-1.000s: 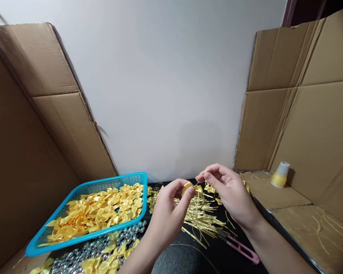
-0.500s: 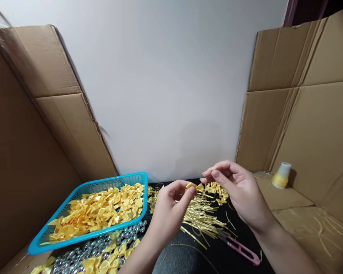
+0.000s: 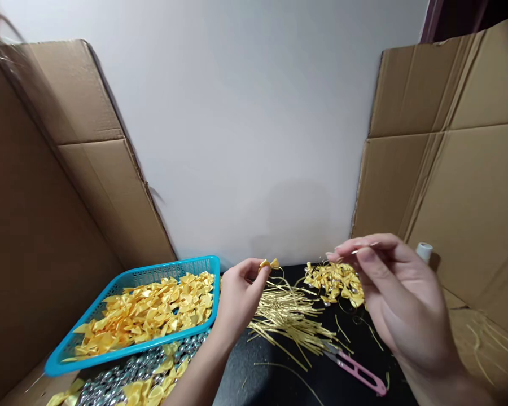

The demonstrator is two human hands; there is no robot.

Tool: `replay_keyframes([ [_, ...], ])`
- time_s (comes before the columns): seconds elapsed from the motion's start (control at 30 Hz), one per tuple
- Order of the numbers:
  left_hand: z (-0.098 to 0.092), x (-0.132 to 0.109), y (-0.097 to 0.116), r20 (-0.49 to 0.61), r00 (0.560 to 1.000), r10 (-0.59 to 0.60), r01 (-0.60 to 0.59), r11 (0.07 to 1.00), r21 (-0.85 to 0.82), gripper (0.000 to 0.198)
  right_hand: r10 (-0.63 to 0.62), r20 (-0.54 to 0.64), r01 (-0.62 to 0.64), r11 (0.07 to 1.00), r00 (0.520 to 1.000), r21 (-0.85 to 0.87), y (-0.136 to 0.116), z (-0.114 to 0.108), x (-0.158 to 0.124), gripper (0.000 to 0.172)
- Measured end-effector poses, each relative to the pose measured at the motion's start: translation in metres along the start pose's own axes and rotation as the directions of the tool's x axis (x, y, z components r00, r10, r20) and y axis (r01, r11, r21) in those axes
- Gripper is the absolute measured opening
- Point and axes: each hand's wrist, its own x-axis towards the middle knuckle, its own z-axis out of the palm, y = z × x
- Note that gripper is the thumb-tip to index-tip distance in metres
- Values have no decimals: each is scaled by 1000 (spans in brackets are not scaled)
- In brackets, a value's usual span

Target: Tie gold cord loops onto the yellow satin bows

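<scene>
Yellow bow [image 3: 270, 263] pinched in left hand [image 3: 237, 293] near blue basket [image 3: 169, 265].

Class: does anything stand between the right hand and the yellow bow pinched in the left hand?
Nothing visible. Open air separates the right hand from the bow in the left hand; the gold strands lie below.

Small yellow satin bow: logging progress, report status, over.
Left hand pinches small yellow satin bow. Right hand pinched shut, hovers apart. Nothing between them.
</scene>
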Motion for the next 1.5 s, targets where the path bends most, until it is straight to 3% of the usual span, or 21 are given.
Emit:
replay_keyframes([
  [0.27,-11,28,-34,-97,988,-119,108,988,-107,26,-142,-78,150,983,987,104,-19,-6,-1,4],
  [0.43,-20,39,-48,-145,967,-210,182,966,-184,28,-209,-186,215,976,960,15,-23,-8,-2,6],
  [0.57,-25,43,-52,-147,956,-252,211,944,-252,34,-189,-225,181,982,956,-57,-24,-5,-2,8],
  [0.77,-25,38,-41,-139,958,-251,195,925,-325,39,-195,-207,183,980,959,-74,-24,-7,-8,9],
  [1.03,-18,16,-2,-15,985,-171,154,921,-359,33,-212,-14,213,976,977,45,-24,-12,-10,4],
  [1.2,-13,1,17,76,986,-148,166,912,-375,31,-60,-3,60,996,998,70,-16,-11,-5,12],
  [1.33,-11,-9,27,164,978,-127,184,897,-401,30,74,84,-62,989,994,-135,-1,-1,-4,10],
  [1.5,-10,-17,30,327,939,-108,264,835,-482,23,293,297,-179,917,909,-357,12,12,-3,21],
])
